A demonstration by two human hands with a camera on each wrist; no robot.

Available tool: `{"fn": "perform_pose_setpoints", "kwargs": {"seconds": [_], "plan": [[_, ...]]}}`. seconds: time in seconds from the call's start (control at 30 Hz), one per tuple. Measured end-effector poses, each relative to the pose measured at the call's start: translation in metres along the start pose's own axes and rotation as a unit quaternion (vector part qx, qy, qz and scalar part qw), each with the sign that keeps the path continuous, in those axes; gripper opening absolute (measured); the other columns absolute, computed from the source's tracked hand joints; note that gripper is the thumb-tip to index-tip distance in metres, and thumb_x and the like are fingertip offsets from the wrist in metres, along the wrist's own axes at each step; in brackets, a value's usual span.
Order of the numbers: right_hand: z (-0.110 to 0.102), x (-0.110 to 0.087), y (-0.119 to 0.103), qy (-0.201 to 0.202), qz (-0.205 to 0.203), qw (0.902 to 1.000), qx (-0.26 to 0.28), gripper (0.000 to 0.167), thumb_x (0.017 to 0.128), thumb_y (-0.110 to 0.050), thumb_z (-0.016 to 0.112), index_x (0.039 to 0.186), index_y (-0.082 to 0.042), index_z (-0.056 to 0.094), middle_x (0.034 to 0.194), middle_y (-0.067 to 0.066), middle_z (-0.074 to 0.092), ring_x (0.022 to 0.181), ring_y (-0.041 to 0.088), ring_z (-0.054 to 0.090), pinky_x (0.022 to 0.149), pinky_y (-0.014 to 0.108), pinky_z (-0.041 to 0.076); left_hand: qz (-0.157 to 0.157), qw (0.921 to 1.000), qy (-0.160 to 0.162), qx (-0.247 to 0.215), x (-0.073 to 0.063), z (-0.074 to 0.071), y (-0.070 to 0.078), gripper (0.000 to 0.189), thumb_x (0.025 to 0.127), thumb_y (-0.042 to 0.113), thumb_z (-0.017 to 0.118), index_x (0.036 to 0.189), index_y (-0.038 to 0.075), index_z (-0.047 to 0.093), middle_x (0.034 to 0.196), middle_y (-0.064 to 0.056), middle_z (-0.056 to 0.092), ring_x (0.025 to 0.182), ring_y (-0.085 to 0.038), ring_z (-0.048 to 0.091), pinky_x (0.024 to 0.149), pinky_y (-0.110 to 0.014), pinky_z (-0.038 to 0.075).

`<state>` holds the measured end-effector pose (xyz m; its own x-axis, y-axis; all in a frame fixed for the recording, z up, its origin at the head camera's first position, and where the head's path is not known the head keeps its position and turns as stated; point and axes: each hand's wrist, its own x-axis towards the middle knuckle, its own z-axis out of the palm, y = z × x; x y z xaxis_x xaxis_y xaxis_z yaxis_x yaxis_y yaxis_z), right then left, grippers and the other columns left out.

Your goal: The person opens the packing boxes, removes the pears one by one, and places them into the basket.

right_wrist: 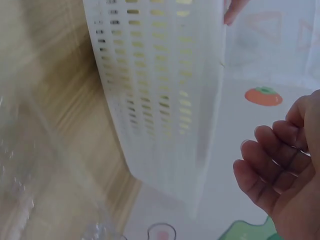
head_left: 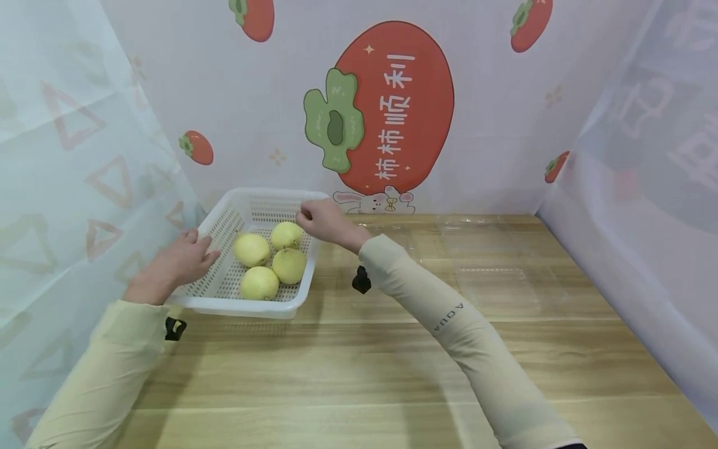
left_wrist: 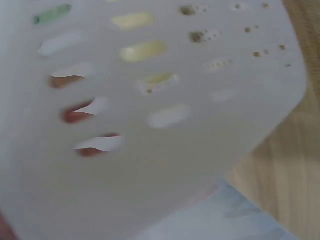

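A white slotted plastic basket point(head_left: 297, 299) stands at the left of the wooden table, with several round yellow pears point(head_left: 260, 284) in it. My left hand point(head_left: 182, 259) is at the basket's left rim, its fingers loosely extended and overlapping the rim. In the left wrist view the slotted basket wall point(left_wrist: 190, 140) fills most of the picture. My right hand point(head_left: 327, 221) is over the basket's back right corner. The right wrist view shows that hand point(right_wrist: 285, 165) with loosely curled fingers and nothing in them, apart from the basket wall point(right_wrist: 165, 150).
Clear plastic containers point(head_left: 496, 287) lie on the right half of the wooden table point(head_left: 280, 380). A printed cloth with red persimmons point(head_left: 404, 112) hangs behind, and pale cloth walls point(head_left: 73, 156) border the sides. A black wrist mount point(head_left: 361, 279) sits under my right wrist.
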<state>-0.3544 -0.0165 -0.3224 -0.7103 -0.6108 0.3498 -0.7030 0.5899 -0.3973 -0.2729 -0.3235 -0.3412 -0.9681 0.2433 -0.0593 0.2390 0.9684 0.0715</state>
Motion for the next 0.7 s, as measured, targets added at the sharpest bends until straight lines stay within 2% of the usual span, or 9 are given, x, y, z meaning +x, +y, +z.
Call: {"fn": "perform_pose_setpoints", "kwargs": {"seconds": [0.1,0.23,0.37,0.43,0.47,0.6,0.7], "plan": [[-0.014,-0.004,0.003,-0.001,0.005,1.0000,0.006,0.038,0.100,-0.017,0.046,0.063,-0.015,0.040,0.057,-0.003,0.038,0.052,0.010,0.033,0.052,0.020,0.029,0.002,0.9999,-0.013,0.003,-0.002,-0.009,0.007,0.051,0.103,0.025,0.039,0.132,-0.016,0.044,0.124,-0.044,0.044,0.113,-0.056,0.048,0.095,-0.065,0.043],[-0.032,-0.011,0.010,-0.009,0.017,0.9998,0.005,0.036,0.102,-0.021,0.046,0.067,-0.015,0.042,0.060,-0.002,0.039,0.055,0.011,0.036,0.053,0.021,0.030,0.020,0.9993,-0.032,0.004,-0.001,-0.029,0.020,0.051,0.103,0.021,0.040,0.131,-0.022,0.042,0.125,-0.043,0.051,0.114,-0.056,0.053,0.098,-0.063,0.044],[-0.049,-0.019,0.017,-0.002,0.017,0.9998,0.006,0.036,0.102,-0.022,0.046,0.068,-0.014,0.044,0.060,-0.002,0.040,0.055,0.012,0.037,0.053,0.022,0.031,0.034,0.9986,-0.021,0.036,0.008,-0.052,0.031,0.053,0.103,0.023,0.040,0.134,-0.020,0.041,0.131,-0.040,0.051,0.122,-0.056,0.049,0.110,-0.069,0.025],[-0.058,-0.022,0.021,0.005,0.011,0.9999,-0.009,0.036,0.102,-0.022,0.047,0.067,-0.014,0.045,0.059,-0.001,0.040,0.054,0.013,0.037,0.053,0.023,0.031,0.033,0.9984,-0.007,0.046,0.015,-0.063,0.035,0.052,0.103,0.024,0.042,0.134,-0.018,0.044,0.130,-0.039,0.053,0.121,-0.056,0.051,0.110,-0.070,0.025],[-0.062,-0.023,0.023,0.009,0.009,0.9998,-0.017,0.036,0.102,-0.021,0.047,0.067,-0.014,0.045,0.058,-0.001,0.040,0.054,0.013,0.037,0.053,0.023,0.031,0.031,0.9984,-0.005,0.047,0.018,-0.069,0.036,0.051,0.102,0.024,0.042,0.133,-0.017,0.045,0.130,-0.038,0.053,0.120,-0.056,0.051,0.109,-0.070,0.025],[-0.077,-0.030,0.035,0.020,0.012,0.9977,-0.064,0.035,0.101,-0.020,0.048,0.067,-0.014,0.047,0.058,-0.002,0.040,0.054,0.014,0.038,0.054,0.024,0.031,0.021,0.9991,-0.003,0.038,0.031,-0.088,0.039,0.048,0.102,0.024,0.042,0.129,-0.015,0.048,0.127,-0.039,0.054,0.118,-0.055,0.052,0.099,-0.064,0.042],[-0.088,-0.036,0.045,0.029,0.023,0.9948,-0.095,0.034,0.102,-0.020,0.048,0.068,-0.014,0.047,0.058,-0.001,0.040,0.054,0.015,0.039,0.054,0.026,0.031,0.018,0.9992,-0.008,0.035,0.041,-0.101,0.039,0.052,0.103,0.027,0.039,0.137,-0.013,0.042,0.134,-0.039,0.049,0.124,-0.055,0.048,0.102,-0.065,0.040]]}}
